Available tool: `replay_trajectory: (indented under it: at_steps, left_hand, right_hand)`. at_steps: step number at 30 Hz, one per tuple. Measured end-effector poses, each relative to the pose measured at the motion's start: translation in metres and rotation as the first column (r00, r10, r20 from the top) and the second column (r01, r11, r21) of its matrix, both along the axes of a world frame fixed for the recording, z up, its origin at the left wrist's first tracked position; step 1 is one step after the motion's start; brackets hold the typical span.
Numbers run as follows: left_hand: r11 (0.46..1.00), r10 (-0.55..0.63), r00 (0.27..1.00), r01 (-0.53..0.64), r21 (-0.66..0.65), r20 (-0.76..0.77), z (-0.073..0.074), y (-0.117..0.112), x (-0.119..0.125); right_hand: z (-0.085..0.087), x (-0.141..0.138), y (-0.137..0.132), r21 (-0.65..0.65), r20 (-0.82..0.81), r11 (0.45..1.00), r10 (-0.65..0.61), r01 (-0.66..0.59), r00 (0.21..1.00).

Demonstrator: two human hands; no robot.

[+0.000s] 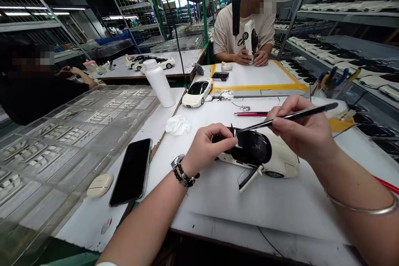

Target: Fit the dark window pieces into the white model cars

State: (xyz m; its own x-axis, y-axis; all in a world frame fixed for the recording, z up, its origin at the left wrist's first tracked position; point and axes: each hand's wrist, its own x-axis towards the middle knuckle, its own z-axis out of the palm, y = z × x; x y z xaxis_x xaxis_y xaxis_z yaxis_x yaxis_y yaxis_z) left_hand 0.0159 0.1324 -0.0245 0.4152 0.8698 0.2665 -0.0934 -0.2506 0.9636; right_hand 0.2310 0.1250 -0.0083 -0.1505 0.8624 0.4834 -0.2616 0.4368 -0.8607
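Observation:
A cream model car [285, 156] with a black roof and windows lies on the white table in front of me, its near door [249, 178] swung outward. My right hand [304, 129] grips black tweezers [301, 113], their tips angled left and down to the rear part of the car's roof. At that same spot my left hand [215, 140] is closed in a pinch over the car. Something small and dark stands at its fingertips; I cannot make out what it is.
To the left are a black phone [131, 172], a cream case [99, 185], crumpled tissue [177, 124], a white bottle [159, 83] and clear parts trays [71, 133]. Another model car [197, 92] and a red pen [251, 114] lie beyond. A co-worker [245, 29] opposite holds a car part.

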Motion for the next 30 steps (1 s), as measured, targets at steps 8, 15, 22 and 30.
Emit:
replay_trajectory:
  at_steps: [8, 15, 22, 30]
  left_hand:
    - [1.000, 0.012, 1.000, -0.012, 0.005, 0.006, 0.000, 0.001, 0.000]
    - [1.000, 0.014, 1.000, -0.014, 0.023, -0.006, 0.000, 0.001, 0.000]
    - [0.999, 0.021, 1.000, -0.021, 0.024, -0.016, 0.001, 0.000, 0.002]
    - [0.978, 0.071, 0.997, -0.070, 0.198, 0.002, 0.000, -0.004, 0.003]
  right_hand:
    - [0.001, -0.003, -0.001, -0.036, 0.044, 0.999, 0.010, -0.008, 0.999]
    - [0.003, -0.006, -0.003, -0.056, 0.043, 0.998, -0.010, 0.012, 0.999]
    - [0.005, -0.008, -0.005, -0.103, 0.018, 0.994, -0.034, 0.035, 0.999]
    - [0.009, -0.012, -0.001, -0.407, -0.278, 0.912, -0.059, -0.062, 0.959]
